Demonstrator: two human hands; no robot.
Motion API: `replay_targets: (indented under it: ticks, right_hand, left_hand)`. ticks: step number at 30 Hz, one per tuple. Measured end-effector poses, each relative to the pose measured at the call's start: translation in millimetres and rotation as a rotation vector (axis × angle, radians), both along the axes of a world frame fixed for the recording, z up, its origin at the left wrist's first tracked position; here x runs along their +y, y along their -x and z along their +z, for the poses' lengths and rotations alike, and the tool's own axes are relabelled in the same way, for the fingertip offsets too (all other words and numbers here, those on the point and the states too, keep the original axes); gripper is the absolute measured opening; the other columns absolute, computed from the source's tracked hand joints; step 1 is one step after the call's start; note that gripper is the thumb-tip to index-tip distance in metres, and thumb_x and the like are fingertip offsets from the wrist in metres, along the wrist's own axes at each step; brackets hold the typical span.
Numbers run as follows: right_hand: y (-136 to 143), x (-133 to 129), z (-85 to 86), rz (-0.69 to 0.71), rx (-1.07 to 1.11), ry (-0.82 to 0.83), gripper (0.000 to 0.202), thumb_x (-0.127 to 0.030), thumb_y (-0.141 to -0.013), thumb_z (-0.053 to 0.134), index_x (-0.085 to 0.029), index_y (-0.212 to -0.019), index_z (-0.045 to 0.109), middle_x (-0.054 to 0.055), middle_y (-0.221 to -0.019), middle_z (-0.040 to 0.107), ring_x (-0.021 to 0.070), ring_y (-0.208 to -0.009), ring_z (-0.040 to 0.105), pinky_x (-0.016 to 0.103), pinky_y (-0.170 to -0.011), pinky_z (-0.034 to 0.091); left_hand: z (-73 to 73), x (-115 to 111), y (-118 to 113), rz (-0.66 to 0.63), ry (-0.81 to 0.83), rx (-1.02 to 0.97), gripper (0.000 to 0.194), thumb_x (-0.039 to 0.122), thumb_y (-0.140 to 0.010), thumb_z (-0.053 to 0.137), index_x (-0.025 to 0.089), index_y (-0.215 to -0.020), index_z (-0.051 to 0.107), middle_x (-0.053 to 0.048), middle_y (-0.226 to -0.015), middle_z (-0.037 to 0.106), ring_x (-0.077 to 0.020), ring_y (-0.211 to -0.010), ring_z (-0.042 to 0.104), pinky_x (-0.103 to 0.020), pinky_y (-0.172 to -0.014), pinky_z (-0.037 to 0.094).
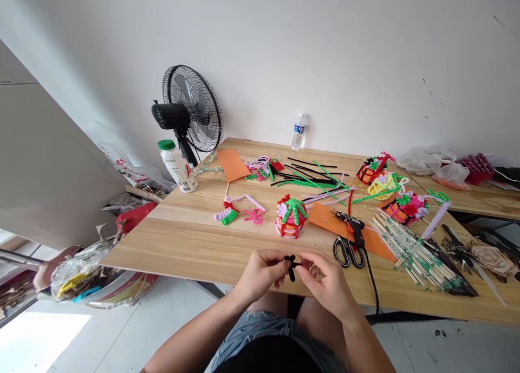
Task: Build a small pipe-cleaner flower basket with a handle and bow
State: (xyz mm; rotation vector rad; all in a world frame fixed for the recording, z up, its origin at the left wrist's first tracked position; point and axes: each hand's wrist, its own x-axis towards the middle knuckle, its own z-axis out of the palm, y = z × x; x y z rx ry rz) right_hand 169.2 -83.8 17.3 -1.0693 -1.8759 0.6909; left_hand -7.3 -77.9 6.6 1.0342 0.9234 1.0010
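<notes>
1. On your left, one black fan [190,109] stands past the edge of the desk [170,240], with one green-capped bottle [177,168] in front of it.
2. Your left hand [265,273] bends inward by the near edge, thumb and fingers nearly closed, pinching one black fuzzy piece [291,270].
3. That piece sits between your hands; one green-topped ornament [291,217] stands just beyond it on the desk.
4. Your right hand [325,278] faces it, thumb and forefinger pinched at the piece's other side.
5. Further right lie one pair of scissors [346,252], one glue gun [354,227] and, beyond, three colourful ornaments [382,184].
</notes>
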Motion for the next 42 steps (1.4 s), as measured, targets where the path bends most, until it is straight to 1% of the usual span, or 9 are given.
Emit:
replay_targets:
  ticks: [7,14,16,20,23,26,31,37,42]
  right_hand:
    - [4,-3,-0.9,0.007,-0.042,0.016,0.013,-0.023,-0.093,0.053,-0.019,-0.088,0.065,0.002,-0.073,0.065,0.0120,-0.058,0.060,0.022,-0.053,0.049]
    - [17,1,-0.7,-0.098,-0.408,-0.588,0.018,-0.006,-0.091,0.049,-0.016,-0.081,0.061,0.006,-0.070,0.064,0.0186,-0.066,0.062,0.029,-0.058,0.049]
    - [18,3,-1.9,-0.081,-0.419,-0.655,0.018,-0.005,-0.090,0.050,-0.016,-0.083,0.062,0.005,-0.068,0.063,0.0182,-0.064,0.061,0.029,-0.058,0.050]
    - [14,2,-2.4,-0.081,-0.153,-0.394,0.016,-0.014,-0.091,0.055,-0.015,-0.106,0.060,0.007,-0.084,0.065,0.0164,-0.071,0.064,0.025,-0.057,0.053]
    - [16,-1,-4.5,-0.115,-0.037,-0.201,0.006,-0.018,-0.090,0.057,-0.017,-0.094,0.061,0.005,-0.081,0.065,0.0127,-0.062,0.063,0.020,-0.047,0.050]
    - [25,-3,-9.1,-0.180,-0.072,-0.227,0.016,-0.014,-0.091,0.053,-0.019,-0.077,0.058,0.001,-0.066,0.062,0.0117,-0.053,0.059,0.022,-0.048,0.049]
    - [38,-5,-14.4,-0.268,-0.224,-0.403,0.018,-0.011,-0.093,0.045,-0.018,-0.086,0.060,0.007,-0.075,0.066,0.0193,-0.069,0.066,0.030,-0.062,0.054]
    - [37,-3,-16.5,-0.298,-0.144,-0.351,0.016,-0.011,-0.090,0.048,-0.018,-0.085,0.061,0.006,-0.073,0.067,0.0180,-0.066,0.066,0.028,-0.060,0.054]
    - [37,-1,-18.5,-0.274,-0.026,-0.176,0.011,-0.018,-0.090,0.052,-0.017,-0.091,0.063,0.007,-0.080,0.069,0.0170,-0.067,0.067,0.026,-0.056,0.055]
  left_hand:
    - [1.5,-4,-4,-0.039,0.037,-0.007,0.037,0.048,-0.065,0.075,0.013,-0.064,0.064,0.002,-0.049,0.055,-0.0077,-0.041,0.050,-0.020,-0.042,0.045]
    - [-4.7,-4,-12,0.110,0.067,-0.020,0.031,0.038,-0.064,0.073,0.014,-0.052,0.059,0.003,-0.042,0.050,-0.0072,-0.037,0.045,-0.018,-0.037,0.037]
    - [-7.9,-6,-16,0.158,0.053,-0.060,0.031,0.037,-0.066,0.071,0.013,-0.050,0.058,0.002,-0.041,0.050,-0.0073,-0.038,0.044,-0.019,-0.037,0.036]
    - [-10.1,-9,-20,0.249,0.016,-0.164,0.027,0.038,-0.070,0.071,0.012,-0.062,0.066,0.001,-0.050,0.057,-0.0088,-0.045,0.049,-0.020,-0.044,0.042]
    - [-12.0,-11,-24,0.287,-0.007,-0.189,0.028,0.039,-0.072,0.071,0.012,-0.066,0.068,0.000,-0.056,0.060,-0.0093,-0.049,0.052,-0.021,-0.048,0.045]
    - [-18.4,-12,-28,0.340,-0.099,-0.092,0.026,0.039,-0.077,0.067,0.014,-0.069,0.068,0.000,-0.060,0.059,-0.0099,-0.051,0.053,-0.022,-0.051,0.046]
    - [-33.1,-16,-31,0.595,-0.367,0.222,0.020,0.031,-0.084,0.061,0.017,-0.074,0.070,-0.002,-0.069,0.063,-0.0126,-0.065,0.057,-0.022,-0.061,0.048]
    - [-40.9,-18,-31,0.646,-0.485,0.311,0.015,0.029,-0.084,0.061,0.020,-0.084,0.073,-0.003,-0.078,0.070,-0.0154,-0.073,0.063,-0.024,-0.068,0.050]
    - [-37.4,-11,-34,0.606,-0.264,0.058,0.021,0.038,-0.079,0.067,0.018,-0.078,0.074,-0.004,-0.074,0.069,-0.0152,-0.068,0.061,-0.025,-0.065,0.050]
